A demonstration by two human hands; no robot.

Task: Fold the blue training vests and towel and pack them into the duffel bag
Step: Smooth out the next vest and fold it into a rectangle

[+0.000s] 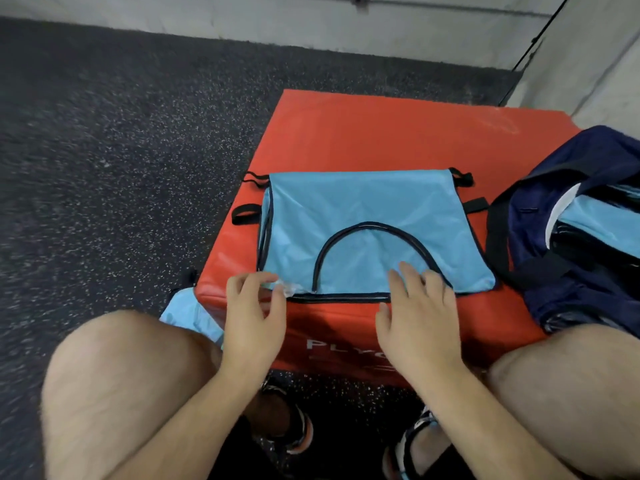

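A light blue training vest [363, 209] with black trim lies folded flat on a red plyo box [346, 133]. My left hand [252, 317] is at the vest's near left corner, with thumb and fingers pinching its edge. My right hand [419, 313] rests with straight fingers on the vest's near edge, right of the neck opening. A navy duffel bag [571, 237] stands open on the box's right side, with light blue and white fabric showing inside it. More light blue fabric [190, 313] hangs beside the box by my left knee.
The box stands on dark speckled rubber flooring [121, 150]. A grey wall [346, 26] runs along the back and right. My knees and sandalled feet are close to the box's front.
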